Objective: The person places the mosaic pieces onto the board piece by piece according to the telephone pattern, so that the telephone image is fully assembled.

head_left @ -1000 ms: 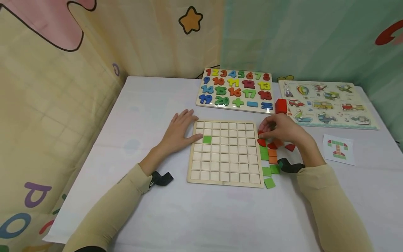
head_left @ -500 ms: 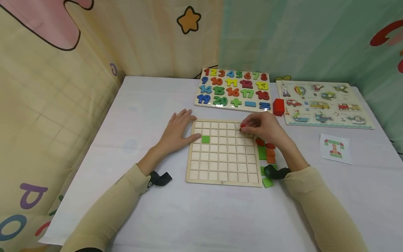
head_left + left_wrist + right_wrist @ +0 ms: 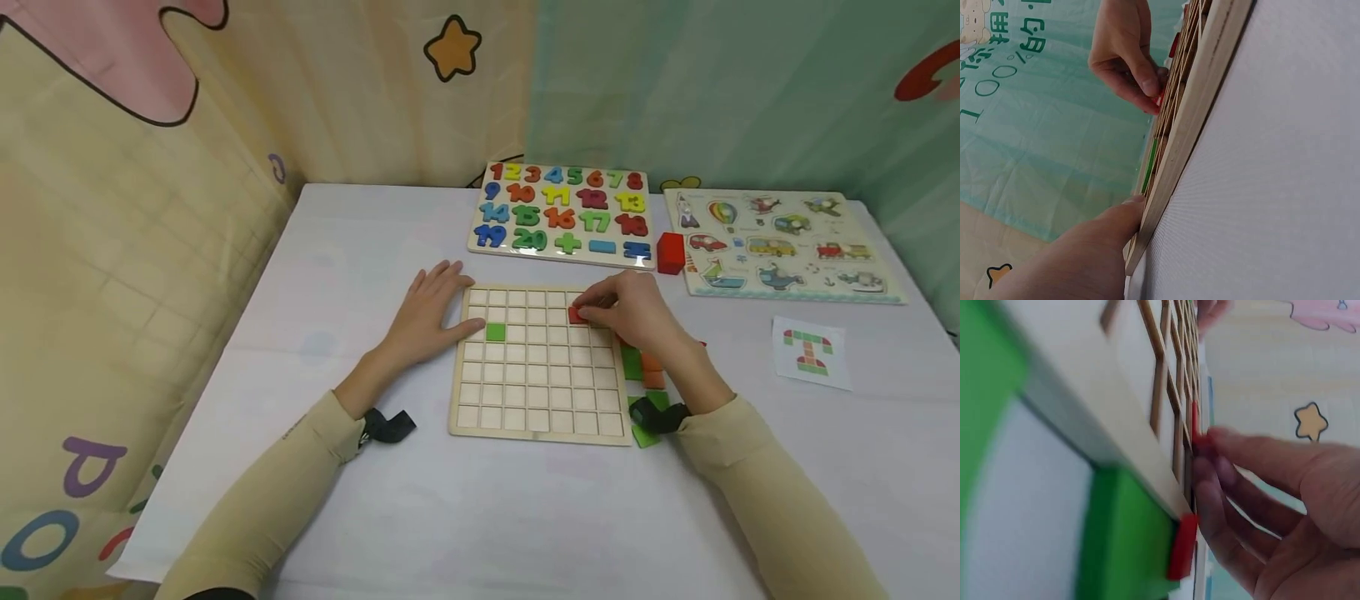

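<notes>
My left hand (image 3: 429, 317) rests on the left edge of a wooden grid board (image 3: 540, 440), fingers spread. Its thumb lies beside a green square tile (image 3: 496, 332) seated in a cell. At the board's upper right, my right hand (image 3: 637, 312) pinches a small red piece (image 3: 575, 316) between thumb and fingers, at a cell of the second row. In the right wrist view the red piece (image 3: 1195, 422) shows at the grid, partly covered by the fingertips. Green tiles (image 3: 632, 363), orange tiles (image 3: 653, 379) and red pieces lie right of the board, partly hidden under my right hand and wrist.
Behind the board lies a number puzzle (image 3: 561, 218). A vehicle picture puzzle (image 3: 787, 250) lies at the back right, with a red block (image 3: 671, 253) at its left edge. A small pattern card (image 3: 812, 353) with a T-like figure sits on the right.
My right hand has carried a red piece from the loose pile leftward onto the board's upper right and lowered it to a cell. The left hand has stayed in place.
</notes>
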The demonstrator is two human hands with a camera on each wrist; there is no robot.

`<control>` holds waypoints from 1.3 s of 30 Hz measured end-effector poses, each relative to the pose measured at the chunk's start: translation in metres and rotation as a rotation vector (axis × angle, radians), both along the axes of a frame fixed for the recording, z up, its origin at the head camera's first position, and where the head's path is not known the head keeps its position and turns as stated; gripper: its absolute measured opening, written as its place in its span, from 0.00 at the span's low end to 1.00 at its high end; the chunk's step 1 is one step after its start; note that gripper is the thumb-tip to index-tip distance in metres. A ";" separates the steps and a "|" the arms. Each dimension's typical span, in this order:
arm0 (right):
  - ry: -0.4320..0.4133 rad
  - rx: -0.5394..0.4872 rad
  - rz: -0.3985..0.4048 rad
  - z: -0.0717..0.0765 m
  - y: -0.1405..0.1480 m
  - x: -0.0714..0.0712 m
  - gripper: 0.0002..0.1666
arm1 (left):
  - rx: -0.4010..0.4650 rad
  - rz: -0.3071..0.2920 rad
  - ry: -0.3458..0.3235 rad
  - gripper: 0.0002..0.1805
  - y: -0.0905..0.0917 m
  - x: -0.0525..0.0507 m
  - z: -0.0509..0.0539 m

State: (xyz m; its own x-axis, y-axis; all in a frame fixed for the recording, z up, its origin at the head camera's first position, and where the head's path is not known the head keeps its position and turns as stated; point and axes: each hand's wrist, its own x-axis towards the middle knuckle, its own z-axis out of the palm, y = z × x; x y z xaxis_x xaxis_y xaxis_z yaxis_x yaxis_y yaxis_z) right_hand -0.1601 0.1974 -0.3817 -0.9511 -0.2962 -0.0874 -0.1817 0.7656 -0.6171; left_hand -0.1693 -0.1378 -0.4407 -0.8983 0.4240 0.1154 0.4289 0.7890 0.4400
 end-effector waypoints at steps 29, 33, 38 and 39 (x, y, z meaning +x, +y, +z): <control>-0.219 0.093 0.025 0.013 0.087 -0.021 0.23 | 0.004 0.010 -0.010 0.38 -0.002 -0.001 0.003; -0.184 0.064 0.017 0.012 0.085 -0.020 0.20 | 0.005 0.006 -0.005 0.39 -0.001 -0.001 0.002; -0.154 -0.027 0.043 0.016 0.077 -0.017 0.16 | 0.009 0.004 -0.006 0.39 0.000 0.000 0.000; -0.151 -0.041 0.051 0.017 0.073 -0.016 0.15 | 0.010 0.004 -0.007 0.38 0.001 0.000 0.000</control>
State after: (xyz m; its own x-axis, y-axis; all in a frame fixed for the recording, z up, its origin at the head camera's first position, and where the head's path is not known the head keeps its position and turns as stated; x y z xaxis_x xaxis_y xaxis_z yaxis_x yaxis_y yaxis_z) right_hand -0.1761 0.2704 -0.3643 -0.9119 -0.3499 -0.2147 -0.1226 0.7314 -0.6709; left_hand -0.1693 -0.1370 -0.4403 -0.9008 0.4192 0.1132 0.4226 0.7863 0.4507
